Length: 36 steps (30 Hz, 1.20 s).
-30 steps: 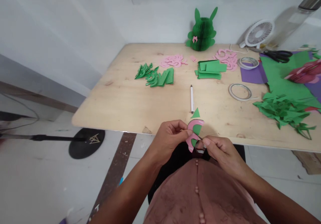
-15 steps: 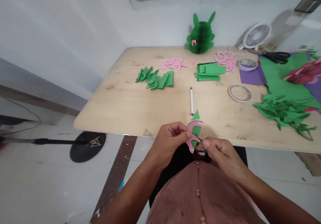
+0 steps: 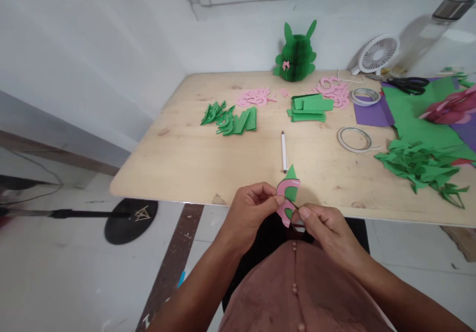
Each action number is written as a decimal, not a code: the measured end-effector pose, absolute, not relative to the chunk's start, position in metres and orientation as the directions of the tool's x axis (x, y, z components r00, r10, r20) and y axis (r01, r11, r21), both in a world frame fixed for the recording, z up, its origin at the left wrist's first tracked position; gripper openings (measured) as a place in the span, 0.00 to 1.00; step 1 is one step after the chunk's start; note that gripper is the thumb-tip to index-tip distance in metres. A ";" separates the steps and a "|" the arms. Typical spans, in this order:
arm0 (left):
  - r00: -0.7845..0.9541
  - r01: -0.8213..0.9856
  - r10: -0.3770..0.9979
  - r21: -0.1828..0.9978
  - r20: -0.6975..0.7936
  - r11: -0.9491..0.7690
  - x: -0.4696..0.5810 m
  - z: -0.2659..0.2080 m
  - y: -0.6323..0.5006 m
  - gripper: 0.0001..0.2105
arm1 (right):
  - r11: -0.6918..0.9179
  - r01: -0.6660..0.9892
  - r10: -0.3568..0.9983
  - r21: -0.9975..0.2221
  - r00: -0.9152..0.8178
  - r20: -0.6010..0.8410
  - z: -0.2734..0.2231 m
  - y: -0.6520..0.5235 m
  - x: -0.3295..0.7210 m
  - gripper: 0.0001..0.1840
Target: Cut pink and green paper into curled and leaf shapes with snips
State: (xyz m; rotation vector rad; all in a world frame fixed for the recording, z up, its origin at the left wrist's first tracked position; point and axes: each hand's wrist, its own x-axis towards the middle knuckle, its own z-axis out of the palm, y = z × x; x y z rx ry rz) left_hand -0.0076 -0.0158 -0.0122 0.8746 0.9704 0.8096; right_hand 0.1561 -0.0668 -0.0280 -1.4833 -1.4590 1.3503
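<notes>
With the left grip (image 3: 248,210) we are pinching the pink-and-green paper cutout (image 3: 291,193) at the near edge of the tabletop (image 3: 167,173); with the right grip (image 3: 327,223) we are holding a thin dark tool (image 3: 292,202), partly hidden, against the cutout.

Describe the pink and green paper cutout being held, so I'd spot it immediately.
Find the pale wooden table, then the left hand at its near edge. Its fingers pinch the curved paper cutout, showing pink and green together, unlike the loose pink paper curves farther back.
</notes>
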 end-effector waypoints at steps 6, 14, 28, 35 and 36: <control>0.325 -0.210 0.880 0.881 -0.346 0.424 -0.006 -0.008 -0.017 0.06 | -0.170 0.279 0.965 -0.945 -0.150 -0.217 -0.028 -0.067 0.155 0.26; 0.317 -0.233 0.887 0.879 -0.336 0.416 -0.005 -0.009 -0.019 0.07 | -0.143 0.231 0.973 -0.962 -0.145 -0.180 -0.025 -0.065 0.152 0.26; 0.274 -0.289 0.905 0.870 -0.325 0.399 -0.002 -0.005 -0.021 0.07 | -0.145 0.202 0.975 -0.969 -0.136 -0.175 -0.023 -0.065 0.149 0.25; 0.256 -0.306 0.912 0.868 -0.321 0.392 -0.001 -0.007 -0.021 0.06 | -0.137 0.184 0.977 -0.973 -0.139 -0.164 -0.020 -0.064 0.147 0.24; 0.255 -0.313 0.913 0.866 -0.319 0.390 -0.001 -0.007 -0.021 0.06 | -0.133 0.178 0.978 -0.975 -0.138 -0.159 -0.020 -0.064 0.147 0.24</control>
